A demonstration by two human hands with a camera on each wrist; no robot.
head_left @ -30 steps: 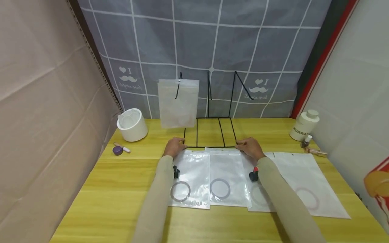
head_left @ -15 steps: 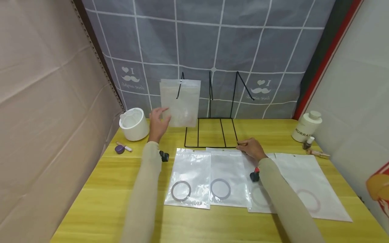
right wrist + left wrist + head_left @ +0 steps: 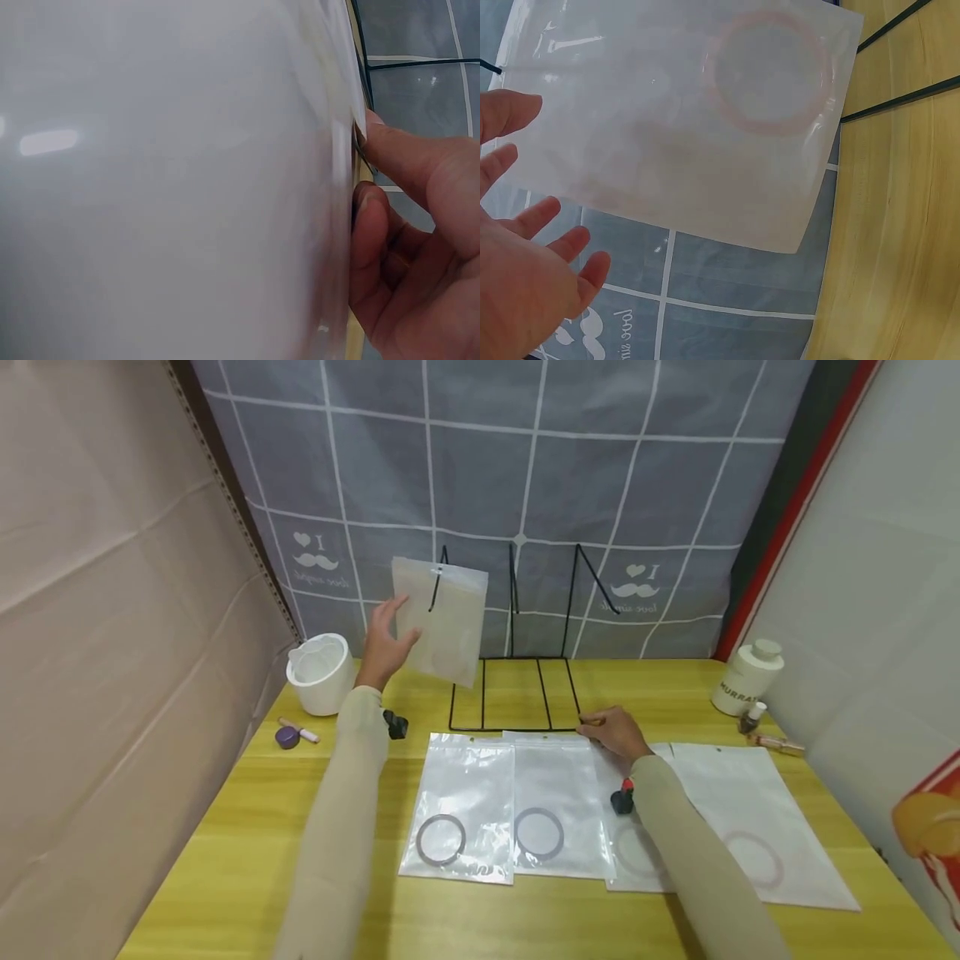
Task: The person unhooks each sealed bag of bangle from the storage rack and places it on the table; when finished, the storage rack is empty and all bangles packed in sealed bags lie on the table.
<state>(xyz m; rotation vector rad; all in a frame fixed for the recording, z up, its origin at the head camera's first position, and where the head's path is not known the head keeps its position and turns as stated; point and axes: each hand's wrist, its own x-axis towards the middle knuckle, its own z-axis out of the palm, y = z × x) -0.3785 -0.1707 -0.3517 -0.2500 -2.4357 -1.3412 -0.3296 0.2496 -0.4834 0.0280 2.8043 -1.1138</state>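
A black wire rack (image 3: 517,693) stands at the back of the yellow table (image 3: 247,843). A frosted bag (image 3: 442,622) with a pink ring inside (image 3: 769,71) hangs tilted from the rack's left hook. My left hand (image 3: 386,639) is raised with spread fingers (image 3: 525,225) at that bag's left edge and does not grip it. My right hand (image 3: 611,731) is at the rack's front right corner, and its fingertips (image 3: 375,202) pinch the base wire beside a bag's edge. Several clear bags with rings (image 3: 459,810) (image 3: 558,802) (image 3: 750,827) lie flat in a row in front of the rack.
A white cup (image 3: 318,672) and a purple cap with a small pen (image 3: 291,735) sit at the back left. A white bottle (image 3: 746,677) and small vials (image 3: 753,720) stand at the back right. Cardboard walls the left side and a grey checked cloth hangs behind.
My left hand left the rack's front left corner and rose to the hanging bag, which now tilts with its bottom swung right. The right hand stayed at the rack's corner.
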